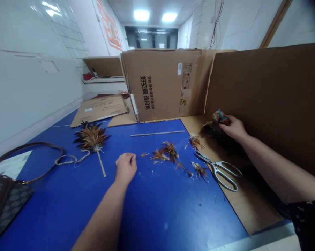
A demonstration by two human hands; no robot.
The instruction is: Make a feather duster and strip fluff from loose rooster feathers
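My left hand (125, 167) rests on the blue table (157, 209) as a loose fist, with nothing visible in it. My right hand (233, 127) reaches to the right and is closed on a bundle of dark brown feathers (217, 122) tied with a blue band, held over the cardboard sheet (241, 195). Loose feather tufts (167, 152) lie between the two hands. Silver scissors (220, 169) lie below my right hand, on the cardboard's edge. A small feather duster on a thin stick (92, 139) lies to the left of my left hand.
A thin wooden stick (157, 133) lies near the upright cardboard box (162, 83). A tall cardboard wall (272, 101) stands on the right. A patterned bag with a brown strap (5, 198) sits at the left edge. Flattened cardboard (101, 108) lies at the back left.
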